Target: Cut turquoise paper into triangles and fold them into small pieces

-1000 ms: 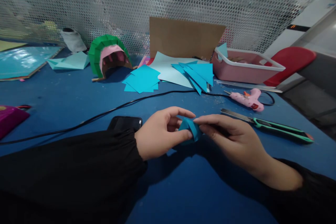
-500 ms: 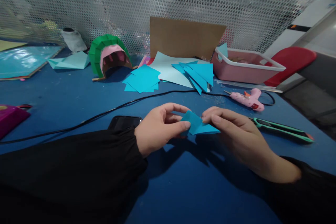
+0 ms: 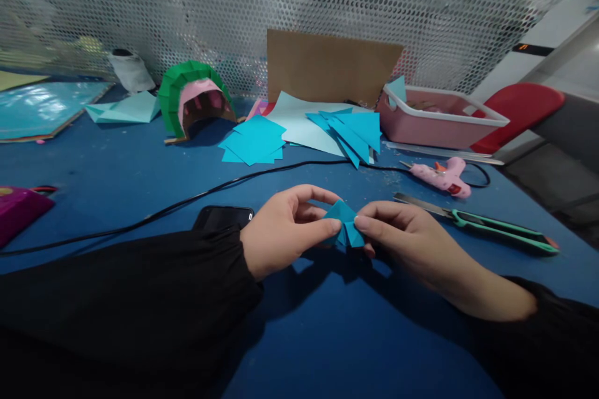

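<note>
Your left hand (image 3: 285,230) pinches the left edge of the folded paper (image 3: 345,229) between thumb and forefinger; the other fingers curl loosely behind. Your right hand (image 3: 412,243) pinches the right edge of the same paper, with the forefinger on top and the thumb beneath. The paper is teal, folded to a peak at the top with pleats fanning downward. It sits between your two hands, just above the table (image 3: 116,168), near the middle of the front edge.

The phone (image 3: 222,218) lies face up just behind your left wrist. A black cable (image 3: 187,202) runs across the table behind both hands. The scissors (image 3: 491,227) lie closed to the right of your right hand, near but not touching it. The glue gun (image 3: 442,177) lies behind the scissors.

Farther back, a stack of squares (image 3: 255,140) and a stack of triangles (image 3: 355,131), both teal, lie side by side. The pink tray (image 3: 440,118) stands to their right. The cardboard (image 3: 327,68) leans against the mesh wall (image 3: 187,0).
</note>
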`<action>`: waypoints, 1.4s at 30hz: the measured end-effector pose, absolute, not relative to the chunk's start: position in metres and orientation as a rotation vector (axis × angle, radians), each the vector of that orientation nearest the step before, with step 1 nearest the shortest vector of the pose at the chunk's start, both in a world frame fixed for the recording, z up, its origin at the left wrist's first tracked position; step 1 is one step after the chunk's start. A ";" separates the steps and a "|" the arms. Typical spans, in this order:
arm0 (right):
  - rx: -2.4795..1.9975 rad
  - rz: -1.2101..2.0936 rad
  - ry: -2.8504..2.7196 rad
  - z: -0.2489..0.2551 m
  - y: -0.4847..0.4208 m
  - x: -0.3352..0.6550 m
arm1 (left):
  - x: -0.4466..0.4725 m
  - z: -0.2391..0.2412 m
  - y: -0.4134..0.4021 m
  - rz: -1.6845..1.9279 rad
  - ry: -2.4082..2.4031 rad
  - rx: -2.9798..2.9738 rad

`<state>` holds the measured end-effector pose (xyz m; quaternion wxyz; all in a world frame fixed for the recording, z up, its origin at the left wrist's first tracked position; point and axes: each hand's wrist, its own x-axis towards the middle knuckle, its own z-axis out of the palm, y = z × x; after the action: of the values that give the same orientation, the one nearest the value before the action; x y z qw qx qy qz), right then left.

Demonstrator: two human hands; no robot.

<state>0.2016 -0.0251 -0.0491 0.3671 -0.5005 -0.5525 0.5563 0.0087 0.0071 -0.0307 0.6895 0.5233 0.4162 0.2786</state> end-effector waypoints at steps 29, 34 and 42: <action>-1.312 1.126 -1.732 -0.042 -0.035 0.198 | 0.007 -0.031 0.004 0.743 0.905 1.290; -1.327 1.102 -1.692 -0.043 -0.035 0.198 | 0.007 -0.032 0.006 0.624 0.921 1.249; -1.224 0.914 -1.674 -0.047 -0.035 0.197 | 0.009 -0.029 0.007 0.616 0.931 1.160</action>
<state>0.1971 -0.0347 -0.0475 0.4237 -0.4891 -0.6692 0.3654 0.0089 0.0065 -0.0290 0.6931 0.5195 0.4168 0.2756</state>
